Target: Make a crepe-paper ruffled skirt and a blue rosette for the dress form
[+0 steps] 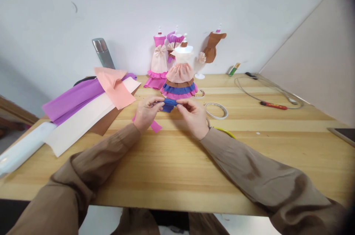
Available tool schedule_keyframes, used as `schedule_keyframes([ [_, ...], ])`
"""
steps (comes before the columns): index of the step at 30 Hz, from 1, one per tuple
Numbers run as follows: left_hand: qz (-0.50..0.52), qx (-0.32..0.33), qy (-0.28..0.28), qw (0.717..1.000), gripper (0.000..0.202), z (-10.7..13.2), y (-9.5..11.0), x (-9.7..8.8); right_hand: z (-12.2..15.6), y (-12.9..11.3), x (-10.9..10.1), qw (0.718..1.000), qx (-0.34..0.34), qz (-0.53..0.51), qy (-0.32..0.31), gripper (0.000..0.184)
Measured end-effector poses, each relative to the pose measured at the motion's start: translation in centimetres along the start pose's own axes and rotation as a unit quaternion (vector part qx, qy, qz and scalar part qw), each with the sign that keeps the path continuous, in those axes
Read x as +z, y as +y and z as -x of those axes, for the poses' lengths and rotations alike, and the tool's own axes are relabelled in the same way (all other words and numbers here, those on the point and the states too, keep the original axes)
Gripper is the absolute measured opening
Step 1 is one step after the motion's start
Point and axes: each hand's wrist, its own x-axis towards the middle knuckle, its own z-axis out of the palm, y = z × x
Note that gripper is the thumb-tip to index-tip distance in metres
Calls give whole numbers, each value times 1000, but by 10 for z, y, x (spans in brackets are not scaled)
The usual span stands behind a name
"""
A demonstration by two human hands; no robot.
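My left hand (146, 112) and my right hand (193, 116) meet over the middle of the wooden table (177, 168), fingers pinched on a small blue strip of fabric (169, 104). A pink fabric strip (155, 126) trails from under my left hand. Just beyond my hands stands a small mannequin in a layered dress (180, 76) with peach, brown, blue and pink ruffles. Both arms wear brown sleeves.
Sheets of purple, cream, peach and brown fabric (83, 109) lie at the left. More dressed mini mannequins (159, 61) stand by the wall. A tape roll (216, 110), a red tool (273, 106), a cable (263, 90) and a metal flask (103, 53) are also on the table.
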Motion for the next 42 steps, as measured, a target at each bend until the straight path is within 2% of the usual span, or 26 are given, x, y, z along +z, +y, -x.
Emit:
schedule_keyframes([
  [6,-25,-10,10,1000,10,2,-7,2,0,2,-1,999,-2,33,-19,11],
  [10,-61,9,8,998,7,1,-14,1,0,1,-2,998,-16,58,-26,10],
  [16,-156,105,-6,982,4,-1,-14,-6,1,-5,-4,994,-51,98,-28,6],
  [22,-222,185,-67,955,7,-5,-6,-12,0,-3,-6,989,-70,126,-32,6],
  [24,-258,218,-84,937,3,-3,-1,-13,0,0,-7,988,-76,134,-33,7],
  [27,-346,296,-107,884,35,1,8,-10,1,3,-6,985,-86,142,-38,8],
  [29,-378,324,-135,857,43,3,11,-7,2,3,-5,984,-99,143,-48,9],
  [33,-420,363,-154,818,32,1,4,-4,8,0,-1,979,-133,136,-67,9],
  [35,-433,376,-150,805,27,-2,-2,-5,10,-1,0,978,-147,131,-74,10],
  [40,-417,406,-134,802,35,-8,-11,-12,10,-1,1,977,-156,122,-82,12],
  [42,-410,433,-140,790,35,-8,-11,-14,10,0,1,978,-149,119,-80,12],
])
